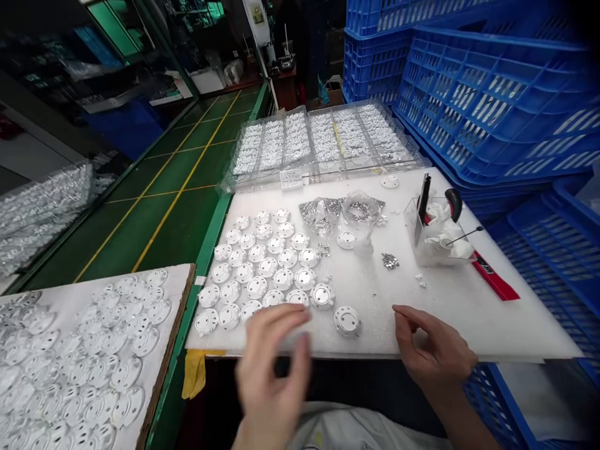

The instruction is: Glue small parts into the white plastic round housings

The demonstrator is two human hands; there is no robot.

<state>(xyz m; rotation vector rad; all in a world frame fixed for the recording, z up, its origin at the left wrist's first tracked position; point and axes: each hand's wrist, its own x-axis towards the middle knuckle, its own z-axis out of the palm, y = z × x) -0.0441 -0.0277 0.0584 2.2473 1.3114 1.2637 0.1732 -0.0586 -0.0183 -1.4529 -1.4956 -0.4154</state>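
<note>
Rows of round white parts (257,252) cover the left half of the white work surface (375,337). My left hand (276,362) is raised over the front edge, just below the nearest rows, slightly blurred, its thumb and fingers apart with nothing between them. One white disc (347,320) lies alone between my hands. To its right, my right hand (431,347) is near the front edge with thumb and index fingertips together; whatever they hold, if anything, is too small to see. A small pile of metal pieces (389,261) sits farther back.
Behind are clear bags of metal pieces (360,209) and compartment trays of white parts (297,140). A clear box with tools (438,240) and a red object (495,276) stand right. Blue crates (487,100) rise beyond. At left are a green conveyor (187,169) and a board of white parts (180,287).
</note>
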